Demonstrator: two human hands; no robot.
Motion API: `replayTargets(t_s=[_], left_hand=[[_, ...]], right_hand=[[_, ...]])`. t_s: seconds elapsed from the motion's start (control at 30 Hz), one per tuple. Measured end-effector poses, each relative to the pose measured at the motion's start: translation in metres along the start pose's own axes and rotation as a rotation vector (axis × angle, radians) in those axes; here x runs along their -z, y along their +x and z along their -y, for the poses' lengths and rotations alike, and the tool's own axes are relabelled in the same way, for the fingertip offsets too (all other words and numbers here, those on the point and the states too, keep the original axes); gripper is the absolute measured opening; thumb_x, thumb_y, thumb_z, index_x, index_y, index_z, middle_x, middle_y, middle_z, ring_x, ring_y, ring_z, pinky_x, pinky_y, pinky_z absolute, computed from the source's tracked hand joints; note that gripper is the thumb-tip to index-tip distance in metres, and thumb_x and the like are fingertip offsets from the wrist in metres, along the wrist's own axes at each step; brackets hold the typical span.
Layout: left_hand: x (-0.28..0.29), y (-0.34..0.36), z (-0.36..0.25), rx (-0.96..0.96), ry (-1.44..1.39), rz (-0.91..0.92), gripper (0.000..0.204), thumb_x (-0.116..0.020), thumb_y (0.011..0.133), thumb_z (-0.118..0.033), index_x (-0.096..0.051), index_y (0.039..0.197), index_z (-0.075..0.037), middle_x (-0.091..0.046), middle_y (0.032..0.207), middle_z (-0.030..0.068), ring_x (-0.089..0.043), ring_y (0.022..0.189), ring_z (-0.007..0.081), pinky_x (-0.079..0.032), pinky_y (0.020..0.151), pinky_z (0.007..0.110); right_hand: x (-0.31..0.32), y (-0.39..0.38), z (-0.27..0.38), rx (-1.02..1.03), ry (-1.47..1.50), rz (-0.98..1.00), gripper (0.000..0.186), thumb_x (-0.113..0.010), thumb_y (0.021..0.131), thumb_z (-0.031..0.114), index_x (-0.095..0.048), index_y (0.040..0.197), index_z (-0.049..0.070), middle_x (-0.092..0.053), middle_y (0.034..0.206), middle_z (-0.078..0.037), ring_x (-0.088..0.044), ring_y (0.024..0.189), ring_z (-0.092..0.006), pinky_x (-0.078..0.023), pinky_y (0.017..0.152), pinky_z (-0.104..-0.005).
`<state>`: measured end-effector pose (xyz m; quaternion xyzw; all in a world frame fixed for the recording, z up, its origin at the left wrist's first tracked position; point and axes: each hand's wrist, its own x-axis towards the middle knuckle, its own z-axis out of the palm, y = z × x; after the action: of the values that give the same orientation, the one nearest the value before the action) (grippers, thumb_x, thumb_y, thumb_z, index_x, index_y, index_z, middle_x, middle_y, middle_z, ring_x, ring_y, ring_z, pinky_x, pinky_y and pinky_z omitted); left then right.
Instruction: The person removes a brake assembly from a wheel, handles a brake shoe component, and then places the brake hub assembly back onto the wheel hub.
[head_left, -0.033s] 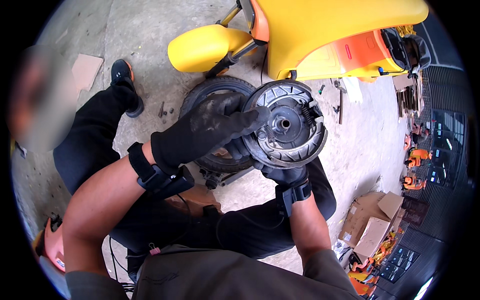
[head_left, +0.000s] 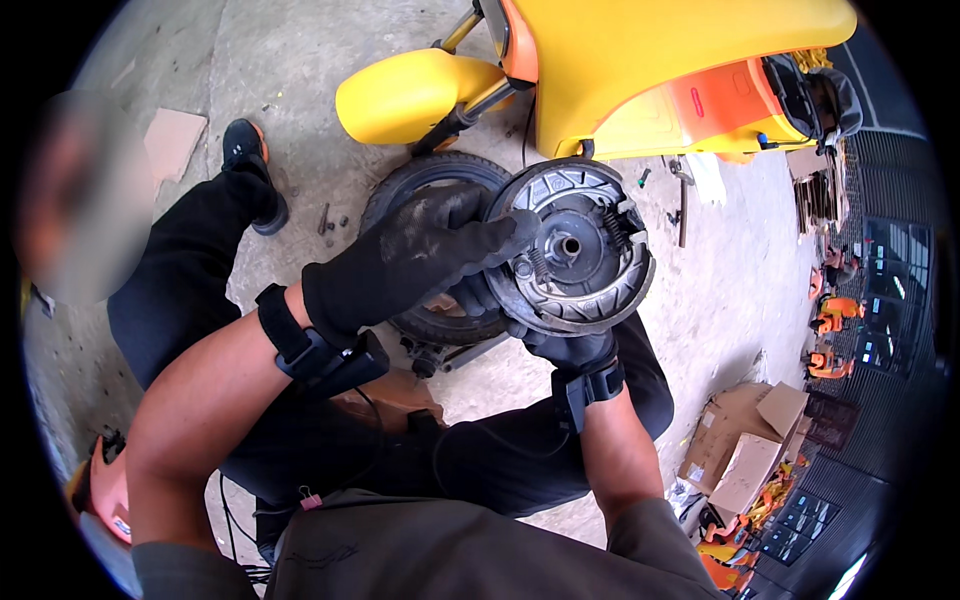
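Observation:
A round drum brake plate (head_left: 575, 290) is raised in front of me, tilted so its curved shoes, springs and central hub face up. My left hand (head_left: 420, 250), in a black glove, grips its left rim, with a finger laid over the shoe. From below, my right hand (head_left: 575, 348), also gloved, holds the lower edge; most of its fingers are hidden behind the plate. A wheel with a black tyre (head_left: 385, 190) lies on the floor under my left hand, partly covered by it.
A yellow and orange scooter (head_left: 640, 90) stands ahead, its yellow front fender (head_left: 405, 97) beside the fork. Small loose parts (head_left: 325, 220) lie on the concrete. Another cardboard box (head_left: 740, 440) sits at right, and a flat cardboard piece (head_left: 172, 142) at left. A blurred person (head_left: 85, 200) is at far left.

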<state>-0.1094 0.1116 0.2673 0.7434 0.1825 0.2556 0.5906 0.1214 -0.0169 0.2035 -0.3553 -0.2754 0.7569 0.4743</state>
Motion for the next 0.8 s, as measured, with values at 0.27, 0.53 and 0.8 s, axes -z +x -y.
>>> replayTargets(t_s=[0.27,0.53,0.8], left_hand=[[-0.004,-0.011,0.041,-0.435,0.737,-0.16,0.069,-0.065,0.077,-0.011,-0.035,0.139,-0.005,-0.053,0.117,0.0159,-0.055,0.101,0.0289,-0.045,0.089,0.034],[-0.007,-0.012,0.052,-0.215,0.207,-0.08,0.061,-0.059,0.08,-0.007,-0.038,0.137,-0.005,-0.05,0.126,0.0167,-0.051,0.113,0.0315,-0.042,0.097,0.038],[-0.003,-0.012,0.043,-0.314,0.351,-0.118,0.048,-0.049,0.086,0.0,-0.042,0.134,-0.004,-0.051,0.125,0.0185,-0.052,0.114,0.0318,-0.042,0.097,0.038]], right_hand=[[-0.029,0.006,0.009,-0.033,0.601,-0.304,0.053,-0.039,0.095,0.043,-0.04,0.132,0.006,-0.05,0.129,-0.015,-0.057,0.103,-0.0313,-0.052,0.08,-0.0401],[-0.012,0.004,0.004,-0.082,0.544,-0.136,0.054,-0.045,0.093,0.042,-0.041,0.132,0.006,-0.05,0.129,-0.015,-0.055,0.11,-0.0306,-0.051,0.086,-0.042],[-0.024,0.006,0.01,-0.055,0.562,-0.225,0.059,-0.047,0.091,0.047,-0.04,0.134,0.007,-0.049,0.131,-0.016,-0.054,0.112,-0.0324,-0.051,0.086,-0.0451]])
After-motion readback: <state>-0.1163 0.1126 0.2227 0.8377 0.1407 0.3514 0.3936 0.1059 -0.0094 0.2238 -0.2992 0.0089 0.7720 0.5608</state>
